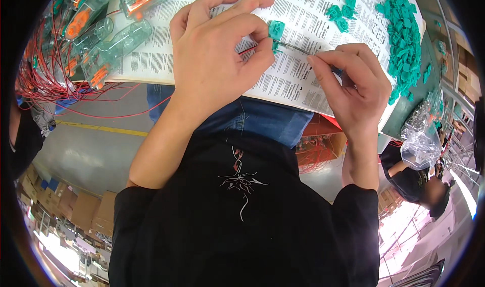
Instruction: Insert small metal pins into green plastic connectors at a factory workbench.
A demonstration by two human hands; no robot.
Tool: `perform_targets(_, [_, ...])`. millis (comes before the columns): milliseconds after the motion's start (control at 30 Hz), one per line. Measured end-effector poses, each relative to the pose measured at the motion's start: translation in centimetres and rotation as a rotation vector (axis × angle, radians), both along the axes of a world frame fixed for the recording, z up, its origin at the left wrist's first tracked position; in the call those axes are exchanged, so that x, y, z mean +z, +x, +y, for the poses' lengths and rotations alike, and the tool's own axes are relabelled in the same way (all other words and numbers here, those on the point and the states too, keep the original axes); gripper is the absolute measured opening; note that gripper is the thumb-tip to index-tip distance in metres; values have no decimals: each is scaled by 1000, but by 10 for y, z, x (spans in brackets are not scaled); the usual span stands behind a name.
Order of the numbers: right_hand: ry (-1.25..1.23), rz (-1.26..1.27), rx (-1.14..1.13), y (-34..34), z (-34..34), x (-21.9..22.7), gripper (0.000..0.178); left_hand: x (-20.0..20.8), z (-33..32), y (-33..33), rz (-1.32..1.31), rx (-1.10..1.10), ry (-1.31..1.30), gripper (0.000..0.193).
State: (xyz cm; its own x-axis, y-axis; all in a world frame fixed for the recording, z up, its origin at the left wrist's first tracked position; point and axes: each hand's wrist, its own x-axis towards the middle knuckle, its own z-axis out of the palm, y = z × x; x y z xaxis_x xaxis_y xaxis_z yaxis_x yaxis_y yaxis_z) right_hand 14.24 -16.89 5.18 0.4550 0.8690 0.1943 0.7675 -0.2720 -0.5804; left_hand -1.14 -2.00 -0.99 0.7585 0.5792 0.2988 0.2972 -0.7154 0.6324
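Wearing a black top (262, 236) with thin white lines on the front, and blue jeans (273, 118) close to the table's near edge. Pinching a small green piece (276, 29) with the thumb and first finger of the left hand (214, 49), with the other fingers lifted and bent. Showing a bit of red wire (246, 50) in the gap behind those fingertips. Holding the end of a thin dark strand (295, 48) in the right hand (356, 77), with thumb and first finger pressed close. Stretching that strand across from the green piece to the right fingertips. Working just above printed paper (283, 82), spread over the table (401, 118).

Seeing clear plastic cases (124, 42) with orange parts inside, over to the left, near a big tangle of red wires (43, 80). Spotting a few loose green bits (344, 14) past the right hand, and a tall heap of green bits (404, 47) along the right side. Finding a crinkly clear bag (427, 140) at the table's right corner.

Looking lower, to a grey floor (106, 150) with a yellow line (101, 127). Looking farther, to brown boxes (88, 209) on the left and another person (404, 171) in dark clothes on the right.
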Motion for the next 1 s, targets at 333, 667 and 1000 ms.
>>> perform_targets(333, [-37,44,3,-2,1,0,11,4,-2,1,23,1,19,8])
perform_targets(667, [-210,82,-47,-5,7,16,16,-75,17,46,-1038,-164,140,9])
perform_targets(1000, [-362,-140,162,3,30,40,21,-23,9,24,-649,-108,23,9])
